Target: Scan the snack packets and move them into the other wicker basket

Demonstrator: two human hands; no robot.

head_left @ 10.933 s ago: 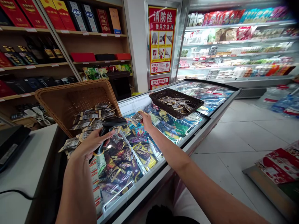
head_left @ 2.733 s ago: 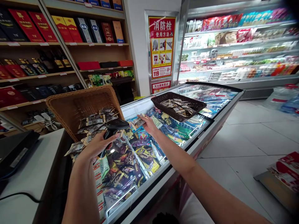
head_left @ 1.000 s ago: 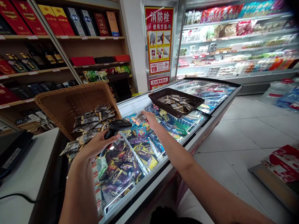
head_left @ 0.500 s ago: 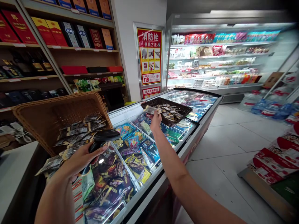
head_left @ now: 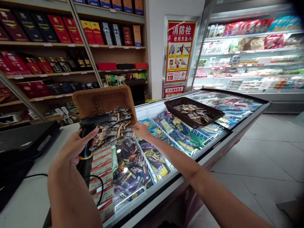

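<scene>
My left hand (head_left: 82, 142) is wrapped around the handle of a black barcode scanner (head_left: 95, 120), whose head lies level over the front of a tilted tan wicker basket (head_left: 83, 101). Small flat packets (head_left: 114, 131) with dark and beige printing are heaped in that basket and spill from its open side. At the right edge of the heap, my right hand (head_left: 141, 130) has its fingers pinched at the end of a small packet (head_left: 129, 131). More such packets lie in a shallow dark brown basket (head_left: 213, 115) farther right on the freezer.
Beneath the baskets is a glass-topped chest freezer (head_left: 201, 164) holding bagged ice creams (head_left: 156, 163). Price labels (head_left: 102, 177) and a black cable (head_left: 102, 186) lie near my left forearm. A counter (head_left: 26, 193) carries a black device (head_left: 35, 139). Stocked shelves (head_left: 71, 44) stand behind.
My right hand has gone from the dark basket to the heap by the tan basket; the packet it held there is gone from it. The scanner has shifted, and the view has turned left.
</scene>
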